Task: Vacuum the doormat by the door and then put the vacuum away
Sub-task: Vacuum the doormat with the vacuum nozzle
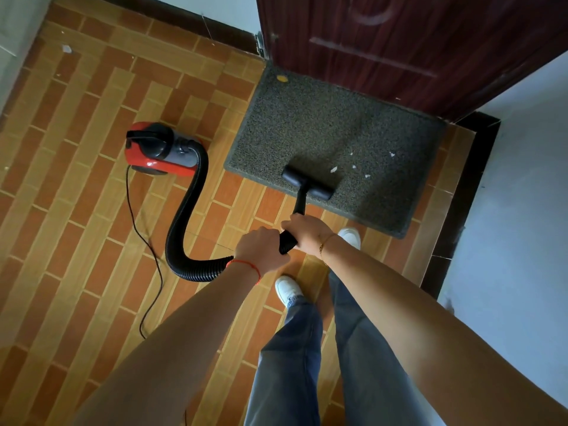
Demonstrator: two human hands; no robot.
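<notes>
hands: our left hand and right hand both grasp the ribbed black hose.
nozzle: flat t-shape on the mat's near edge.
mat: coarse grey rectangle by the door, flecked white.
vacuum: glossy red, left, on tiles.

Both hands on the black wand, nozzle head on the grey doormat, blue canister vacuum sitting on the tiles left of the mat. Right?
Not quite: the canister vacuum is red and black, not blue. The rest holds in the head view: left hand and right hand grip the black wand, and its black nozzle head rests on the grey bristly doormat.
</notes>
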